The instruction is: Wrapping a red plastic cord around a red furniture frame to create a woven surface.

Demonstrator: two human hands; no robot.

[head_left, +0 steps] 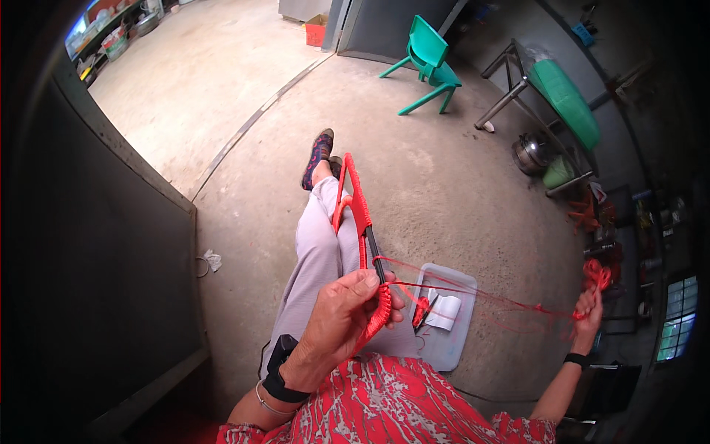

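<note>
My left hand (347,307) is closed around a slim black frame (376,248), shaped somewhat like a clothes hanger. Red cord is wound tightly over its far part and over the curved end near my fingers, while a short black stretch between them is bare. Out to the right, my right hand (589,311) grips a looped bundle of red cord (597,274). Strands of that cord (481,294) run across to the frame beside my left fingers; some are blurred. The frame is above my lap, and my palm hides part of it.
A pale plastic tray (460,348) on the floor to my right holds a white roll (444,311) and a small red bundle (421,308). Farther off stand a green chair (429,63), a metal-legged table (510,100) and a metal pot (531,152). A dark panel (103,274) rises at left.
</note>
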